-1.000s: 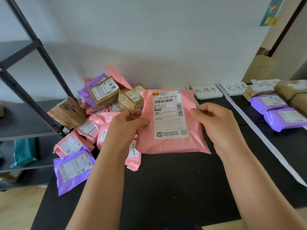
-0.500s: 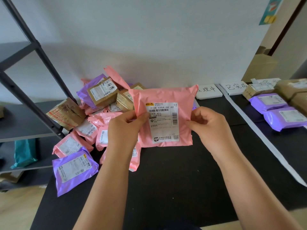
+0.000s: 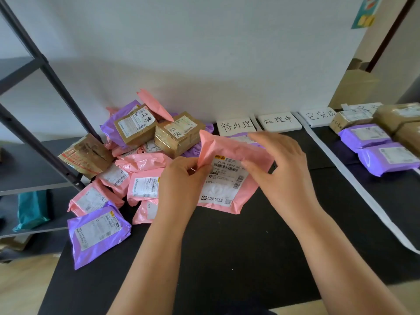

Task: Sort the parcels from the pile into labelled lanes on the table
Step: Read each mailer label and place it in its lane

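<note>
**At the table's middle, a pink parcel between two hands**

Near the back edge of the black table (image 3: 227,258), a person holds a pink parcel (image 3: 245,196) with its white label turned up – just right of the pile (image 3: 141,160) and in front of the first lane card (image 3: 236,126). The left hand (image 3: 181,178) pinches the parcel's left edge, fingers curled around the plastic. The right hand (image 3: 279,169) arches over the top right part, where the plastic folds toward the camera. Its thumb lies on the label and its fingers are spread and blurred, so it is unclear whether they clamp the fold or only rest on it. Whether the parcel's lower edge touches the table also cannot be told.

The pile fills the table's back left corner: pink bags and purple ones, with two brown boxes (image 3: 136,126) on top. One purple bag (image 3: 97,233) lies at the left edge, nearest the camera. Two more cards, the second (image 3: 278,120) and the third (image 3: 318,115), stand along the back edge to the right of the first. A white strip (image 3: 354,178) runs from the back edge between them toward the front right corner. Beyond it, at the right edge, lie two purple parcels (image 3: 363,137) and several brown cartons (image 3: 400,117).

Left of the table stands a dark shelf (image 3: 34,155) – a teal bag (image 3: 31,210) sits on its lower level.
</note>
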### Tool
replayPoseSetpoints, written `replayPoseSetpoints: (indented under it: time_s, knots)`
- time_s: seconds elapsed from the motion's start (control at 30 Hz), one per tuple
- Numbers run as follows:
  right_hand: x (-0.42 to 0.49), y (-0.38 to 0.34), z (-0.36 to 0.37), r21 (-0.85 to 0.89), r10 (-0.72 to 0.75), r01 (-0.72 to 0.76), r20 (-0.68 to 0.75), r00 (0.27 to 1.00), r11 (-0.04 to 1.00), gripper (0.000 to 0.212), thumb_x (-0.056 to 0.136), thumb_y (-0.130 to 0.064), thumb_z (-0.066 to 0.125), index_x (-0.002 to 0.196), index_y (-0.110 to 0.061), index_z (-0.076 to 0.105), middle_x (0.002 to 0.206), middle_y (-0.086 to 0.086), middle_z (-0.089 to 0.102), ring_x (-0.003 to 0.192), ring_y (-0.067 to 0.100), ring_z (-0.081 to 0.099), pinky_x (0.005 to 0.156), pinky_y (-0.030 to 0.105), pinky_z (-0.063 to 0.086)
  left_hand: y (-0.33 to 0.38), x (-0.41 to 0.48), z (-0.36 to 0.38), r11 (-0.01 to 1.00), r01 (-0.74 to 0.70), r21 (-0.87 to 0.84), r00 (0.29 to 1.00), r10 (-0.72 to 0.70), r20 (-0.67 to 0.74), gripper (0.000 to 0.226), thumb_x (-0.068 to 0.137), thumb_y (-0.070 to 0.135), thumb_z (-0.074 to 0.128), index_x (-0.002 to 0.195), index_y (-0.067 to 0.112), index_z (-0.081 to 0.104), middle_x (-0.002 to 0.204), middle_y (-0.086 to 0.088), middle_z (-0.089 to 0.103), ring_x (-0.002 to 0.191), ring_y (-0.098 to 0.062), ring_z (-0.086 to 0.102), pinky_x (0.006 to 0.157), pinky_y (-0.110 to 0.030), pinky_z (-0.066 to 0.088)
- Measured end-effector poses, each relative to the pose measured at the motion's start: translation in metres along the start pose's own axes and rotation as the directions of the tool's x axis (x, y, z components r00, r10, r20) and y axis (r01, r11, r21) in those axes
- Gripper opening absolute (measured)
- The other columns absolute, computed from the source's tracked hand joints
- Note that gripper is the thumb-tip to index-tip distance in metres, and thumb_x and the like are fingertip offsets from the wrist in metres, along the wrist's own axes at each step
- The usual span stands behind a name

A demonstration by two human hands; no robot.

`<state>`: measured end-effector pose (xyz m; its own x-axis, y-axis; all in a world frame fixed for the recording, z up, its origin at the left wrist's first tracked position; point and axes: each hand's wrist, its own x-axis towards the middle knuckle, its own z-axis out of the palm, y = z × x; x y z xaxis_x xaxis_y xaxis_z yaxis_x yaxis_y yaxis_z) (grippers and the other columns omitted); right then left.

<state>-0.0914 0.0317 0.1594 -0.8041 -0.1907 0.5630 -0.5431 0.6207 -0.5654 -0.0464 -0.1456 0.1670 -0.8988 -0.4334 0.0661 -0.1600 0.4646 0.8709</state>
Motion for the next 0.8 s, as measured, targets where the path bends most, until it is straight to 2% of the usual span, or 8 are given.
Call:
replayPoseSetpoints:
  time_s: [0.07,0.17,0.27,0.33,0.5,0.6,0.73,0.8]
  knots:
    - [-0.004,0.006,0.002,-0.013,-0.033,0.033,0.022,0.999,0.999,0.035,0.081,-0.035,0.066,0.113,-0.021,0.070,0.111,-0.007,0.070,0.107,0.017,0.063,0.096,0.050,0.048,0.002,-0.002,0.007,0.997,-0.033,0.063,0.999,0.032,0.018,0.005,0.093,0.031,0.066,0.090,0.031,0.070,0.087,0.011,0.063,0.076,-0.008,0.059,0.066,-0.028,0.047]
    - [-0.008,0.021,-0.002,0.012,-0.039,0.039,-0.018,0.999,0.999,0.017,0.085,-0.030,0.068,0.095,-0.017,0.073,0.091,-0.008,0.070,0.084,0.015,0.066,0.077,0.048,0.054,0.004,-0.003,0.020,0.995,-0.066,0.081,0.997,0.062,0.051,0.004,0.093,0.031,0.067,0.091,0.032,0.070,0.087,0.013,0.059,0.077,-0.007,0.056,0.063,-0.021,0.040]
    - [-0.011,0.036,-0.012,-0.011,-0.002,0.001,-0.063,0.998,1.000,0.006,0.084,-0.016,0.077,0.087,-0.014,0.072,0.084,-0.008,0.068,0.076,0.012,0.064,0.069,0.037,0.055,0.010,-0.006,0.036,0.992,-0.085,0.095,0.995,0.080,0.057,0.009,0.092,0.031,0.067,0.098,0.029,0.075,0.089,0.013,0.060,0.079,-0.004,0.056,0.063,-0.013,0.037]
    - [-0.012,0.046,-0.021,0.000,0.035,-0.036,-0.065,0.997,0.999,0.007,0.083,-0.013,0.078,0.086,-0.013,0.072,0.083,-0.008,0.067,0.074,0.009,0.063,0.064,0.026,0.052,0.016,-0.009,0.050,0.991,-0.089,0.104,0.995,0.084,0.053,0.011,0.092,0.030,0.067,0.100,0.030,0.075,0.091,0.014,0.060,0.081,-0.001,0.055,0.063,-0.009,0.036]
    - [-0.022,0.074,-0.047,0.054,0.199,-0.197,-0.033,0.980,0.979,0.006,0.087,-0.019,0.075,0.091,-0.018,0.070,0.087,-0.012,0.065,0.079,0.002,0.062,0.065,0.012,0.048,0.026,-0.018,0.088,0.991,-0.123,0.056,0.992,0.122,0.019,0.025,0.091,0.037,0.068,0.116,0.032,0.069,0.108,0.014,0.060,0.092,-0.001,0.059,0.072,-0.011,0.044]
    - [-0.028,0.092,-0.063,0.123,0.377,-0.370,-0.041,0.925,0.921,0.005,0.090,-0.025,0.070,0.093,-0.024,0.067,0.089,-0.014,0.065,0.083,0.000,0.063,0.065,0.011,0.046,0.025,-0.026,0.107,0.991,-0.124,0.047,0.991,0.126,-0.042,0.042,0.091,0.044,0.068,0.131,0.033,0.059,0.122,0.017,0.050,0.096,0.004,0.057,0.075,-0.010,0.045]
    - [-0.031,0.112,-0.079,0.165,0.545,-0.527,-0.094,0.833,0.834,0.005,0.093,-0.020,0.066,0.097,-0.023,0.066,0.090,-0.016,0.064,0.086,0.000,0.063,0.063,0.010,0.046,0.015,-0.031,0.123,0.995,-0.051,0.081,0.990,0.061,-0.129,0.041,0.092,0.031,0.068,0.131,0.033,0.056,0.131,0.010,0.050,0.118,-0.011,0.052,0.097,-0.034,0.050]
    - [-0.032,0.118,-0.083,0.187,0.595,-0.570,-0.122,0.794,0.800,0.005,0.094,-0.019,0.065,0.096,-0.023,0.065,0.087,-0.020,0.061,0.084,-0.002,0.062,0.059,0.006,0.046,0.012,-0.030,0.130,0.998,-0.012,0.056,0.998,0.015,-0.055,0.039,0.091,0.030,0.067,0.129,0.032,0.056,0.128,0.010,0.053,0.115,-0.009,0.055,0.091,-0.028,0.050]
